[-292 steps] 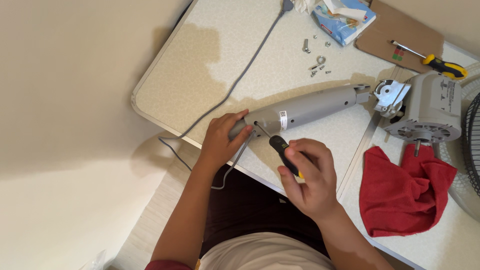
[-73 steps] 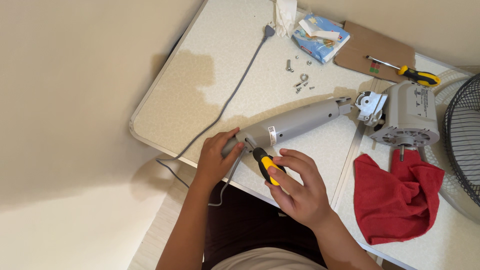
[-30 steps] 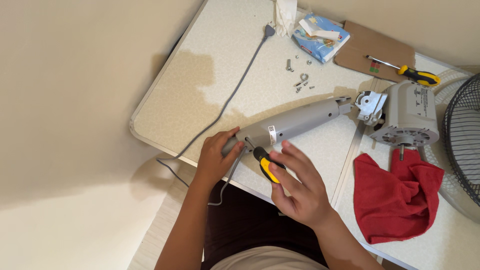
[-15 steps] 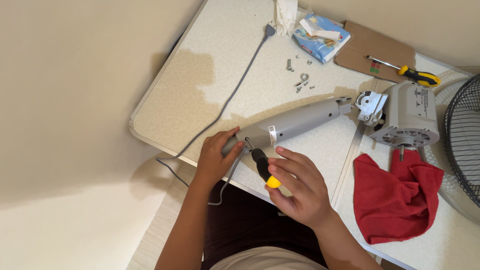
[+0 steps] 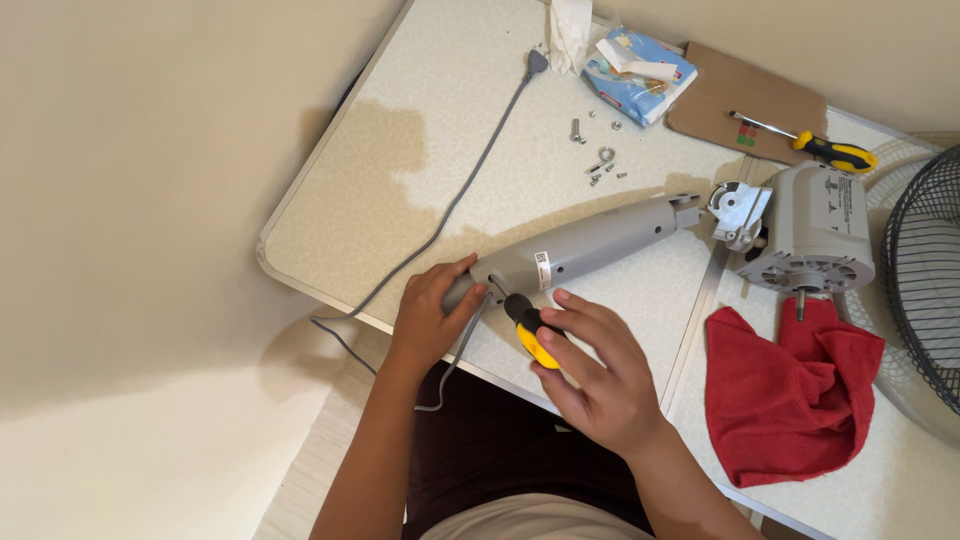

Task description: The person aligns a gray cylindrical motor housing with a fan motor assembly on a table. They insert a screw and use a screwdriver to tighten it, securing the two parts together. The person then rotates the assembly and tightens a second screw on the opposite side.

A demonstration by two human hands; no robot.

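Left hand (image 5: 432, 322) wrapped round the near end of the long grey plastic fan column (image 5: 590, 245), lying flat on the white speckled counter (image 5: 400, 190). Right hand (image 5: 598, 375) clamped on a yellow-and-black-handled screwdriver (image 5: 527, 328), tip at the column's end, approx. 11 o'clock from that hand. Grey fan motor housing (image 5: 815, 230) at the column's 3 o'clock end; red cloth (image 5: 790, 395) at the motor's 6 o'clock.

Matt grey plastic housing (image 5: 585, 250), glossy yellow-black screwdriver handle (image 5: 530, 332), soft red cloth (image 5: 790, 395), speckled smooth tabletop (image 5: 430, 190).
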